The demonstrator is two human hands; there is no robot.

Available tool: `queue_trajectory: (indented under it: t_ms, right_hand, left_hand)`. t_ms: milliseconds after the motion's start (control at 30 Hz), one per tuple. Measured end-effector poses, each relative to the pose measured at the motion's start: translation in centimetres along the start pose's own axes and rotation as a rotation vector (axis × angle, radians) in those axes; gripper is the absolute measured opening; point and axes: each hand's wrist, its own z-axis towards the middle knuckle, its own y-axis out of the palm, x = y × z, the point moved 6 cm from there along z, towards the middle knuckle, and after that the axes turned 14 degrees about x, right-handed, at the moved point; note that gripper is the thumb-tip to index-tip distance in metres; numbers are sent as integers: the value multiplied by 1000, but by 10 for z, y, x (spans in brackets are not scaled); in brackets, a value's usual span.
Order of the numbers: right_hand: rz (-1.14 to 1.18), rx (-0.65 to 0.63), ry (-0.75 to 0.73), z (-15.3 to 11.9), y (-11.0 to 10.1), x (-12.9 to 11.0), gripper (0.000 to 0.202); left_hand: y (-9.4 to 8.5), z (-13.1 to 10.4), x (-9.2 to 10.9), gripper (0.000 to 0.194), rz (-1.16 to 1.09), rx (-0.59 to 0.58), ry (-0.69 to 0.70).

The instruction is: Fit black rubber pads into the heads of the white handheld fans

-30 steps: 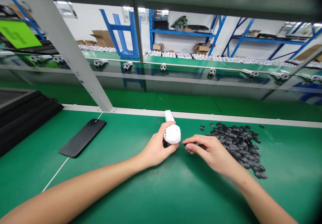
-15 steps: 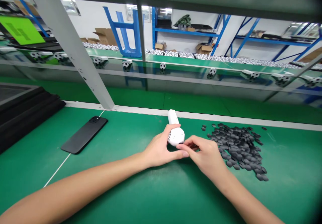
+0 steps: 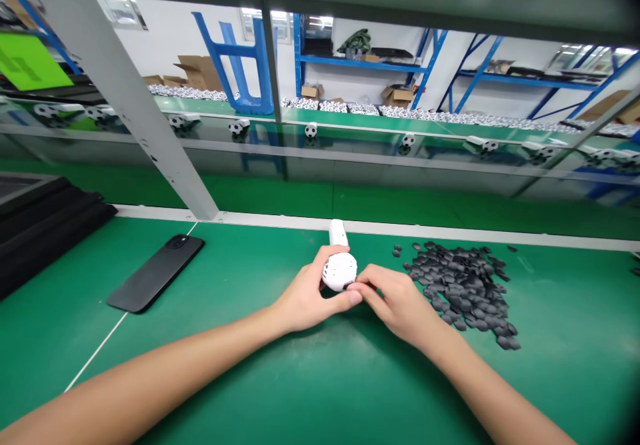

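My left hand (image 3: 311,293) is closed around a white plastic piece with a round, ball-like head (image 3: 340,271) and a straight handle (image 3: 338,233) that points away from me. Small holes dot the face of the head. At the head's lower right edge sits a small black piece (image 3: 348,286). My right hand (image 3: 400,302) pinches at this black piece with thumb and forefinger, close by my left thumb. To the right lies a loose pile of small black pieces (image 3: 465,285) on the green work surface.
A black phone (image 3: 157,273) lies at left, beside a black padded object (image 3: 47,232). A pale post (image 3: 150,132) rises behind it. Beyond the bench's white edge, several football-patterned pieces (image 3: 311,130) stand in a row. An upturned blue stool (image 3: 250,65) and shelving are farther back.
The whole view has shifted slightly, so most things appear farther left. Both hands stay at the white piece; the black piece at its edge now shows more, with my right fingertips just right of it.
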Motion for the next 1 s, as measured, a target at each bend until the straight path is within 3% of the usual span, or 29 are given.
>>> queue_trajectory:
  t_ms: [67, 200, 267, 433, 633, 733, 867, 1000]
  right_hand:
    - [-27, -27, 18, 4, -16, 10, 25]
    - [-239, 99, 208, 8, -62, 54, 27]
    - [-316, 67, 239, 6, -73, 73, 26]
    - [-299, -137, 189, 0, -69, 88, 26]
    - [-250, -237, 149, -4, -63, 84, 26]
    - [-271, -279, 132, -6, -59, 87, 27]
    - [-291, -235, 140, -2, -55, 87, 29]
    - [-233, -120, 226, 2, -48, 70, 28]
  left_hand:
    - [-1, 1, 0, 62, -26, 2, -10]
    - [-7, 2, 1, 55, -37, 27, 4]
    - [-11, 3, 2, 53, -40, 44, 26]
    - [-19, 7, 2, 51, -97, 96, 50]
    - [-26, 10, 6, 47, -203, 151, 78]
    - [-23, 9, 3, 50, -217, 106, 53]
    - [-17, 9, -3, 55, -215, 27, 6]
    - [-11, 8, -2, 54, -146, -31, 7]
